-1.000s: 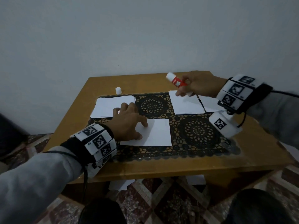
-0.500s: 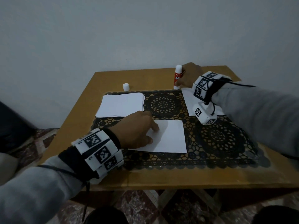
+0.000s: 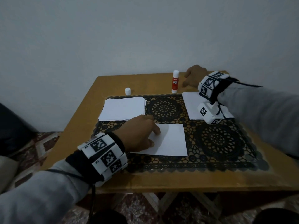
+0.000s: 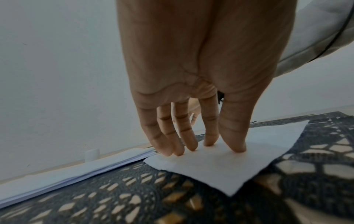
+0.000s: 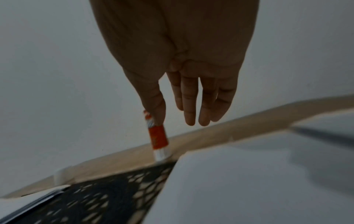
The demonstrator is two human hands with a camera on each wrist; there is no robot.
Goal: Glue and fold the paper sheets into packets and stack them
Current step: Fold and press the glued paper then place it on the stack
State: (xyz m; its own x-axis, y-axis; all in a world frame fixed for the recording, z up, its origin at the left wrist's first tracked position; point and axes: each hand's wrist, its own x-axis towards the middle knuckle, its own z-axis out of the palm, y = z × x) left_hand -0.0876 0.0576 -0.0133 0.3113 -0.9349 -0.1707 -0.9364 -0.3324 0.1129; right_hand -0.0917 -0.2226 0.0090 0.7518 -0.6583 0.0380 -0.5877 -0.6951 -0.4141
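Observation:
A white paper sheet (image 3: 169,140) lies on the black lace mat (image 3: 218,139) near the table's front. My left hand (image 3: 142,135) presses its left part with straight fingertips (image 4: 235,146). A red and white glue stick (image 3: 175,81) stands upright on the wood behind the mat. My right hand (image 3: 194,77) hovers just right of it, fingers relaxed, holding nothing. In the right wrist view the glue stick (image 5: 158,138) stands behind my thumb. A stack of blank sheets (image 3: 123,109) lies at the mat's back left. More white paper (image 3: 192,105) lies at the back right under my right wrist.
The glue's white cap (image 3: 127,91) stands on the wooden table (image 3: 161,180) behind the left stack. A plain wall rises right behind the table. Patterned floor shows below the front edge.
My right hand carried the glue stick to the back of the table, stood it upright and let go. It now sits a little to the right. My left hand kept pressing the sheet.

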